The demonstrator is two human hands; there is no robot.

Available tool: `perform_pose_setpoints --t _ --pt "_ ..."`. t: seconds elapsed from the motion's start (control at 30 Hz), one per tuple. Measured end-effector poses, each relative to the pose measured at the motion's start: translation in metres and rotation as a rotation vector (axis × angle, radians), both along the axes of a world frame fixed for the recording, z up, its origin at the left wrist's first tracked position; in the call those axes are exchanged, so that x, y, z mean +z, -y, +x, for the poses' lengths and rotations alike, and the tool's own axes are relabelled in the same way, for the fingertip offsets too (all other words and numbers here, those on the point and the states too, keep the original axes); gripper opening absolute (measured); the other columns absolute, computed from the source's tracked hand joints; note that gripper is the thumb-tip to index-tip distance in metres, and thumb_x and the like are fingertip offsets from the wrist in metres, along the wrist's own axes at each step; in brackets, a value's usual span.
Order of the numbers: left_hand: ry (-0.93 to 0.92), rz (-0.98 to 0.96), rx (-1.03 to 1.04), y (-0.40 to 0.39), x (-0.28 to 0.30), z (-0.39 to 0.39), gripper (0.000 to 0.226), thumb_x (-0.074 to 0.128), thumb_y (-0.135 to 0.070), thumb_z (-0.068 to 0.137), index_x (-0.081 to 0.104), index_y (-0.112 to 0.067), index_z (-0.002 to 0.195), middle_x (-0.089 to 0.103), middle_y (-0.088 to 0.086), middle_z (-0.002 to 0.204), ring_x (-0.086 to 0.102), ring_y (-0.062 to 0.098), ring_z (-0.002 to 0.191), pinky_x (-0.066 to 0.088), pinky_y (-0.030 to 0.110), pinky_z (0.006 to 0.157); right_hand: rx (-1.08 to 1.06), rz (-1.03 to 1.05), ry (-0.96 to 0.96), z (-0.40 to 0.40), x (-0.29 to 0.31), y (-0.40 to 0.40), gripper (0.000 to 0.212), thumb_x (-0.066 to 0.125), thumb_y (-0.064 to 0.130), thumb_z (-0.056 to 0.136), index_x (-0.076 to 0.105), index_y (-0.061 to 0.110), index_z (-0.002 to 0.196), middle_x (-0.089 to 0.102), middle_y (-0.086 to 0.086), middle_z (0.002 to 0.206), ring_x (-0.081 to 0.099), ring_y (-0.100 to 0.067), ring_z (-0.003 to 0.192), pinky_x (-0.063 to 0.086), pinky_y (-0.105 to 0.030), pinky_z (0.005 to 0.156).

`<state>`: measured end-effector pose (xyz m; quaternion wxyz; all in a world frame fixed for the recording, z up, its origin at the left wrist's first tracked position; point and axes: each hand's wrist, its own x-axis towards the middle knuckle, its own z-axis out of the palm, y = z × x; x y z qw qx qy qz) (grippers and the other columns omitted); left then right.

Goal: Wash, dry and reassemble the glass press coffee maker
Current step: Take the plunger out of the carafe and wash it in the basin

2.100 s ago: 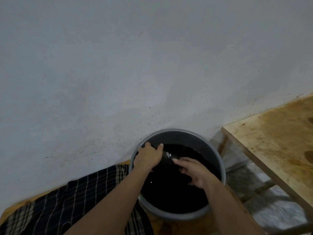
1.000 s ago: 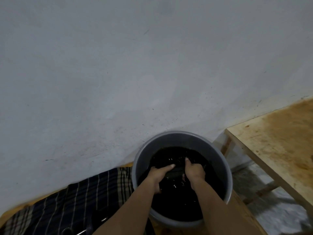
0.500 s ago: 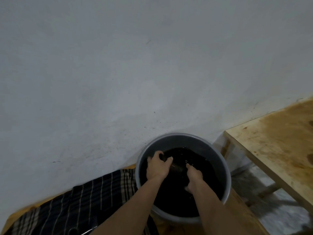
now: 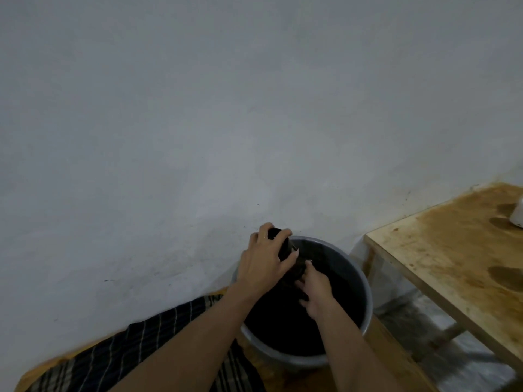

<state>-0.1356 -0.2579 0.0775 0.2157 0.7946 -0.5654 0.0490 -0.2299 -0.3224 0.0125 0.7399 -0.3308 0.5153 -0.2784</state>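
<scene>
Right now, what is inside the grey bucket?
The grey bucket holds dark water and the right hand. The left hand grips a dark press part above it. Anything under the surface is hidden.

wall (image 4: 198,108): pale grey, plain, few small dark specks
bucket (image 4: 365,281): grey outside, inside looks black
press (image 4: 285,246): dark, nearly black, detail too dim to tell
cloth (image 4: 135,352): black with thin white and tan stripes, check pattern
table (image 4: 441,258): light wood, brown stains, darker round marks
object at right edge (image 4: 518,215): white
floor (image 4: 36,372): orange-brown
</scene>
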Motion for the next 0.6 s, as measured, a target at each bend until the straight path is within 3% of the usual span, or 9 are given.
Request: perform_pose_setpoints --t 0.13,0.3,0.47,0.6 --pt "0.099 -0.048 -0.078 -0.004 0.024 -0.003 0.044 0.051 -0.053 0.088 0.045 -0.037 0.129 0.033 -0.002 0.140 0.040 0.022 0.125 0.056 0.040 0.079 -0.004 0.018 0.151 -0.003 0.023 -0.007 0.035 0.043 0.040 0.100 0.066 0.015 0.107 0.071 -0.005 0.099 0.063 -0.020 0.093 0.045 -0.034 0.070" --pt "0.191 -0.061 -0.120 -0.011 0.042 -0.008 0.046 0.049 -0.055 0.088 0.044 -0.038 0.131 0.032 -0.002 0.143 0.037 0.021 0.128 0.055 0.039 0.078 0.012 -0.056 0.090 -0.008 0.032 -0.011 0.037 0.044 0.043 0.097 0.065 0.018 0.116 0.069 0.002 0.104 0.058 -0.018 0.107 0.037 -0.040 0.091" --pt "0.209 -0.070 -0.139 -0.019 0.051 -0.014 0.047 0.048 -0.056 0.089 0.044 -0.037 0.131 0.031 -0.002 0.144 0.036 0.021 0.130 0.054 0.038 0.079 0.051 -0.110 0.075 -0.017 0.039 -0.020 0.036 0.041 0.045 0.098 0.065 0.021 0.111 0.068 0.005 0.103 0.057 -0.016 0.106 0.036 -0.041 0.099" --pt "0.213 -0.091 -0.157 -0.023 0.055 -0.019 0.045 0.049 -0.055 0.089 0.045 -0.036 0.130 0.031 -0.001 0.144 0.036 0.022 0.130 0.055 0.038 0.079 0.105 -0.149 0.083 -0.027 0.042 -0.024 0.034 0.042 0.045 0.097 0.061 0.025 0.117 0.065 0.001 0.115 0.055 -0.018 0.111 0.034 -0.044 0.104"
